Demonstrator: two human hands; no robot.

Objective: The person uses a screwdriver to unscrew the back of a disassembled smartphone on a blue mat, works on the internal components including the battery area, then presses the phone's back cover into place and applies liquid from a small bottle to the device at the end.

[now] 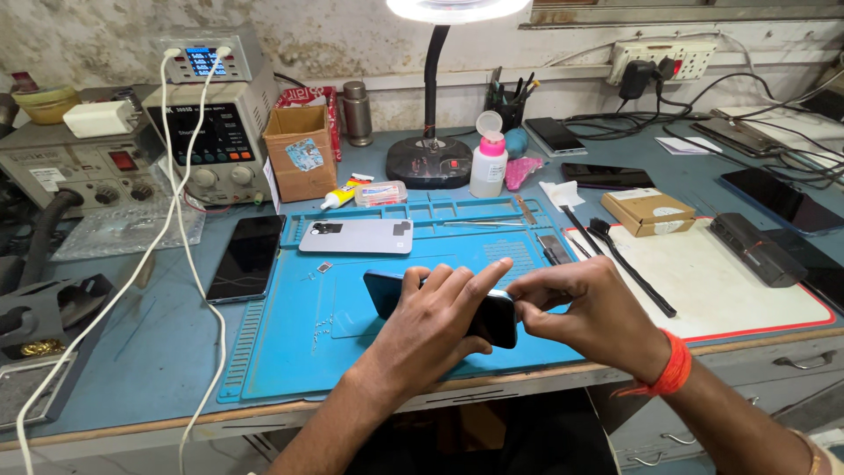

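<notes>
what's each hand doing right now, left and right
Left hand: closed around the dark rectangular smartphone, holding it above the blue silicone work mat.
Right hand: fingertips pinched at the phone's right end.

Much of the dark phone (440, 303) is covered by the left hand (435, 321), and its right end by the right hand (585, 312). The ring lamp (457, 9) is cut off by the top edge. What is pinched between the right fingertips (519, 295) cannot be made out.
</notes>
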